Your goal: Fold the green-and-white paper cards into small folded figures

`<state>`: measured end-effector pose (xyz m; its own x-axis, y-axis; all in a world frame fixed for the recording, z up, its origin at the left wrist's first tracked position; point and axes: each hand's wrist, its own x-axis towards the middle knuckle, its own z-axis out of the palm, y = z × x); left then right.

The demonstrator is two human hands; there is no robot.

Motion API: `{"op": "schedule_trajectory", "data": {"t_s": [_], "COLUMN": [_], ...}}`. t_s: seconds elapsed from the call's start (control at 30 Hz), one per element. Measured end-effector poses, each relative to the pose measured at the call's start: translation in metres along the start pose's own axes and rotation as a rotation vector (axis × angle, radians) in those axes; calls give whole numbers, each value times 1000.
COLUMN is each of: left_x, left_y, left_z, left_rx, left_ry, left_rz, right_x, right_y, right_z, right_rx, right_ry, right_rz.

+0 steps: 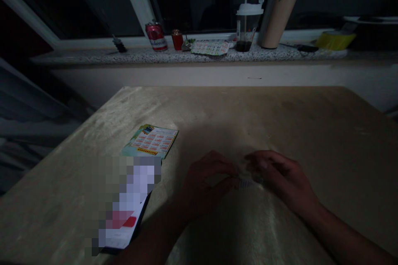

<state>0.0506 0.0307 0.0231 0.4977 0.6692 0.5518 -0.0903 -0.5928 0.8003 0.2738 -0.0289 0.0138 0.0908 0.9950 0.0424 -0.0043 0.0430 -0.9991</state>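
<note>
Pinch grip here: my left hand (203, 184) and right hand (281, 178) both squeeze one tiny pale scrap (246, 183), too dim to identify, above the table (280, 112), right of the printed card (154, 141).

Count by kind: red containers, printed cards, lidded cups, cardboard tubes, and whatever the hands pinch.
Red containers: 2
Printed cards: 2
Lidded cup: 1
Cardboard tube: 1
Small pale piece, pinched by left hand and right hand: 1
Total: 7
</note>
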Motion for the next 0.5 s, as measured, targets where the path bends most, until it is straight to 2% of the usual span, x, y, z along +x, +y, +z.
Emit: {"op": "schedule_trajectory", "data": {"t_s": [0.03,0.1,0.2,0.3,0.5], "left_x": [0,-1,-1,-1,-3], "left_y": [0,1,2,2,1], "left_z": [0,0,1,2,4], "left_rx": [-2,-8,-2,-5,-29], "left_ry": [8,23,28,19,29], "left_rz": [-21,-44,-63,-72,-99], "right_x": [-2,-5,-7,-6,-5], "right_y": [-4,-11,-16,-15,-14], "right_z": [-2,-4,-3,1,3], "right_rx": [-102,-241,-346,-344,-320], "right_ry": [30,-11,-85,-91,-93], "right_rz": [-137,-379,-551,-596,-596]}}
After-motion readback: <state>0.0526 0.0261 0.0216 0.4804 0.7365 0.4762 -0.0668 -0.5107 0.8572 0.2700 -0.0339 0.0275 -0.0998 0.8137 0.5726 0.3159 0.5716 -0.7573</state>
